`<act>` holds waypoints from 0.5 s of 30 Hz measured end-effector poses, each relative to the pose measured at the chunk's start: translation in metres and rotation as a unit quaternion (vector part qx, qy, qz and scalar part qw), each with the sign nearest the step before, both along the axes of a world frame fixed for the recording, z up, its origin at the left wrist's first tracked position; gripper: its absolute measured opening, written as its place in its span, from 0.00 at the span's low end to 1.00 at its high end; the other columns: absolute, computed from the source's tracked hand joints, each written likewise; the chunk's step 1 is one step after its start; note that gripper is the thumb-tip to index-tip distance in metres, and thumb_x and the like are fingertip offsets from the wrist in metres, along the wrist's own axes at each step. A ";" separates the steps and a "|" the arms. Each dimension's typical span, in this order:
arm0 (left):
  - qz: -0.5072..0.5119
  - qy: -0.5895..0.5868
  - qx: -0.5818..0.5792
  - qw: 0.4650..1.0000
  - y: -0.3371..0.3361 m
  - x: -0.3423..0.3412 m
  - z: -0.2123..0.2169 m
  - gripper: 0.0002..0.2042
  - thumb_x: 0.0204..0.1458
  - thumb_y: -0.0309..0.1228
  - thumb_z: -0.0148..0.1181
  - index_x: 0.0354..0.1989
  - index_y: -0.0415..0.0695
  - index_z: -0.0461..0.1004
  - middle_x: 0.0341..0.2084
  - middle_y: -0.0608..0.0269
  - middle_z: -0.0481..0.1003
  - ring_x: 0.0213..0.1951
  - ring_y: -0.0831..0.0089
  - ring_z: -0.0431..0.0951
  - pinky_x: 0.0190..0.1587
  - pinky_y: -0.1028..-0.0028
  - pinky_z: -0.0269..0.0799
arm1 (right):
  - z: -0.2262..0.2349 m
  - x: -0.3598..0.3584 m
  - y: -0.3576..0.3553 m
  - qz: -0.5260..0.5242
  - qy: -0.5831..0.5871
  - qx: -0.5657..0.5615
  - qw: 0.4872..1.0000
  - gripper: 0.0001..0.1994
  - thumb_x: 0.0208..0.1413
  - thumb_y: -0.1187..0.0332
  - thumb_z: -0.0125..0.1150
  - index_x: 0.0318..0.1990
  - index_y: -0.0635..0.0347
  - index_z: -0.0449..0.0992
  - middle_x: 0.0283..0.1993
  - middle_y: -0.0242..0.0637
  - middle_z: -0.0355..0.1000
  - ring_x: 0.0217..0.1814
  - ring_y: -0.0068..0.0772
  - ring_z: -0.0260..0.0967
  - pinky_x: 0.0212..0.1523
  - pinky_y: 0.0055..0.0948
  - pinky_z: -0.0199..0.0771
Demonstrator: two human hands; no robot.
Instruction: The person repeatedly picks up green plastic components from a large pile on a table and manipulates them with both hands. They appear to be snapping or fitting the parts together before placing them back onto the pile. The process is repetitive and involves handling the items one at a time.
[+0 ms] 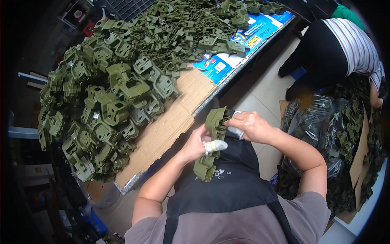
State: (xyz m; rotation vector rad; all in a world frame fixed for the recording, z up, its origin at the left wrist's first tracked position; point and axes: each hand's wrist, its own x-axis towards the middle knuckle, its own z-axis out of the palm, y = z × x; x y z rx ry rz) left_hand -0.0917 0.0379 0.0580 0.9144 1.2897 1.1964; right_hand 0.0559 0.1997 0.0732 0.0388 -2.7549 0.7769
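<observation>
I hold an olive-green moulded plastic part [213, 140] upright in front of my dark apron. My left hand [200, 143] grips its middle from the left, with white tape wrapped round the thumb. My right hand [248, 125] pinches the part's upper end from the right, also with white wrapping on a finger. The part's lower end hangs below my left hand.
A big heap of the same green plastic parts [109, 93] covers a cardboard-topped table [162, 134] to my left. Blue printed sheets [227, 57] lie at its far end. Right of me a clear plastic bag [321, 126] and a cardboard box [359, 158] hold more green parts. Another person [345, 44] bends over at the upper right.
</observation>
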 end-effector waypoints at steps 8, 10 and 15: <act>-0.005 0.037 -0.014 0.999 0.006 0.002 0.018 0.31 0.39 0.26 0.66 0.53 0.38 0.58 0.42 0.62 0.68 0.33 0.81 0.71 0.32 0.78 0.71 | -0.003 -0.001 0.010 0.009 0.029 -0.066 0.997 0.19 0.28 0.82 0.55 0.35 0.61 0.70 0.25 0.39 0.67 0.31 0.44 0.67 0.32 0.37 0.68; 0.041 -0.055 -0.012 0.998 0.011 -0.001 0.016 0.30 0.40 0.24 0.65 0.53 0.41 0.59 0.41 0.64 0.68 0.38 0.79 0.70 0.38 0.78 0.69 | 0.005 -0.013 0.015 0.017 -0.016 -0.068 0.997 0.22 0.29 0.82 0.55 0.40 0.59 0.69 0.28 0.41 0.68 0.33 0.45 0.68 0.34 0.37 0.69; 0.186 -0.234 -0.051 0.953 -0.008 -0.028 -0.014 0.24 0.47 0.33 0.57 0.52 0.46 0.56 0.40 0.55 0.70 0.34 0.65 0.75 0.33 0.67 0.75 | 0.022 -0.067 0.065 0.013 -0.052 -0.174 0.983 0.21 0.41 0.76 0.55 0.48 0.54 0.69 0.36 0.43 0.70 0.40 0.41 0.69 0.41 0.32 0.67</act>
